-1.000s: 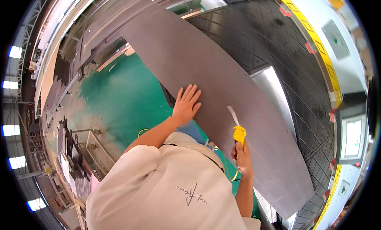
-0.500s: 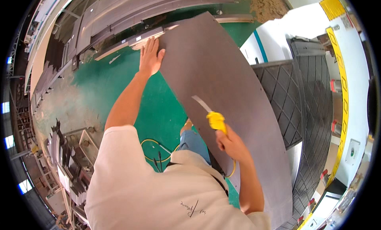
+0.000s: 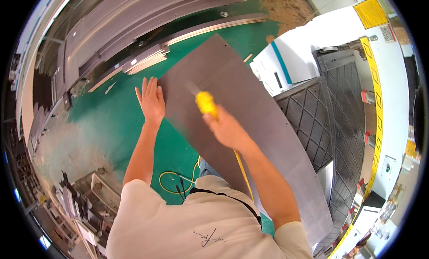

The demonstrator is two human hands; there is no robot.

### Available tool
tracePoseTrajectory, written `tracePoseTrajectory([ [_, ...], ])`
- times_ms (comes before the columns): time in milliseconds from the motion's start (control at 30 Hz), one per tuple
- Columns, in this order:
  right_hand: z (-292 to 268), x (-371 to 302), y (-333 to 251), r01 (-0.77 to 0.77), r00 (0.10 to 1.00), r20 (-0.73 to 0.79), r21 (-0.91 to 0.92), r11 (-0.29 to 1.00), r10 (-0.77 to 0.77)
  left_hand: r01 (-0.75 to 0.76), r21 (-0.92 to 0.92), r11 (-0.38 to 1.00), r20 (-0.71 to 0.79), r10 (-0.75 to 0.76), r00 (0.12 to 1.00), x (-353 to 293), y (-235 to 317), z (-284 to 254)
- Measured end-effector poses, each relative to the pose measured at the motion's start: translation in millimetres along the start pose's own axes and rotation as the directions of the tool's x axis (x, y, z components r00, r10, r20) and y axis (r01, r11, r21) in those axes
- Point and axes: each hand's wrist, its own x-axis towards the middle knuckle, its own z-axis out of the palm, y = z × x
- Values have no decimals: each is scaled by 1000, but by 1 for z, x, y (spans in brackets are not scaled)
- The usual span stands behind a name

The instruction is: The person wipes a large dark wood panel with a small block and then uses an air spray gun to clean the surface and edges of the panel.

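A long brown-grey panel (image 3: 241,93) with small holes along its edges lies slanting in front of me. At its far left edge, my left hand (image 3: 152,101) has its fingers stretched out, the palm against the edge and nothing gripped. My right hand (image 3: 225,127) is wrapped round the handle of a yellow air blow gun (image 3: 206,103), held over the panel. The gun's thin nozzle is smeared by motion and points toward the far left. A yellow hose (image 3: 242,169) trails from my right hand down toward my waist.
On the right stands a white machine (image 3: 389,116) with a yellow strip and a black ribbed bed (image 3: 304,116). Stacked brown boards (image 3: 147,22) lie at the far left, with thin strips (image 3: 147,60) on the green floor (image 3: 107,120). Scrap pieces (image 3: 82,205) are piled lower left.
My right hand has swept the blow gun away from me and to the left over the panel. The panel's far end and my left hand have come nearer and shifted left in view.
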Motion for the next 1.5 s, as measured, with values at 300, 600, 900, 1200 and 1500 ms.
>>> tracePoseTrajectory([
  [300, -73, -49, 53, -207, 914, -289, 270, 940, 285, -370, -17, 929, 101, 370, 924, 96, 117, 66],
  [600, -57, -168, 88, -273, 872, -290, 380, 884, 395, -694, -87, 714, 174, 697, 696, 152, 187, 116],
  [900, 2, -280, 129, -284, 744, -343, 614, 737, 573, -887, -337, 317, 166, 947, 275, -5, 288, 73],
  [1200, 26, -361, 150, -366, 730, -359, 513, 776, 581, -873, -486, 51, 181, 983, -43, -100, 327, 43],
  [1500, 48, -426, 171, -371, 457, -513, 633, 680, 727, -840, -543, -12, 184, 974, -132, -252, 324, -9],
])
